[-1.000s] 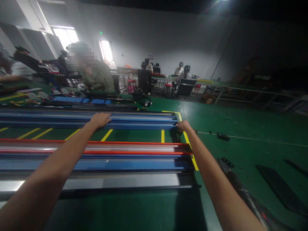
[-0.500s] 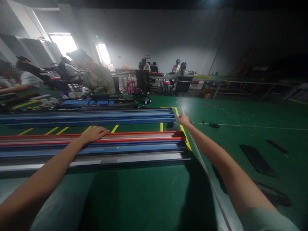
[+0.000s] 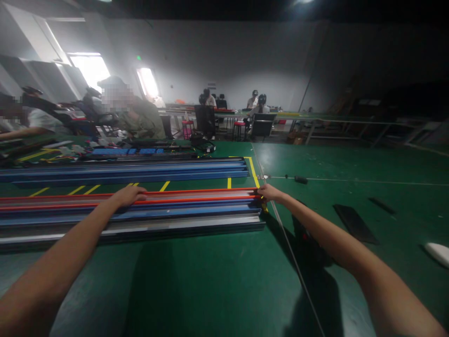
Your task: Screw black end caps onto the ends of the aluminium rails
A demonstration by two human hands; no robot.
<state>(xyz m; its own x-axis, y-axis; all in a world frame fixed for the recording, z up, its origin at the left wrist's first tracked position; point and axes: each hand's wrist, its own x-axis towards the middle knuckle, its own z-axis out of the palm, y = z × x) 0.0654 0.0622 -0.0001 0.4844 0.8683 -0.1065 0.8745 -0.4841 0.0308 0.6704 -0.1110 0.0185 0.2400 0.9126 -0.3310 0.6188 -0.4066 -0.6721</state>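
Observation:
Several long profiles lie side by side across the green table. My left hand (image 3: pixel 129 195) rests over the red-edged profile (image 3: pixel 196 193), fingers curled on its far edge. At that profile's right end, my right hand (image 3: pixel 271 192) has its fingers closed on the tip. Nearer to me are a blue profile (image 3: pixel 210 208) and a grey-white one (image 3: pixel 217 221). Farther off lies a bundle of blue profiles (image 3: pixel 175 169), apart from both hands.
Yellow tape (image 3: pixel 253 171) marks the green table (image 3: pixel 217 281). Dark flat pieces (image 3: pixel 354 223) and a small black object (image 3: pixel 300 179) lie to the right. Beyond the profiles, a person (image 3: pixel 140 117) sits near blue parts and wires; others sit farther back.
My right hand has come down and nearer, from beside the far blue bundle to the end of the red-edged profile. The view has shifted slightly. My left hand stays on that profile.

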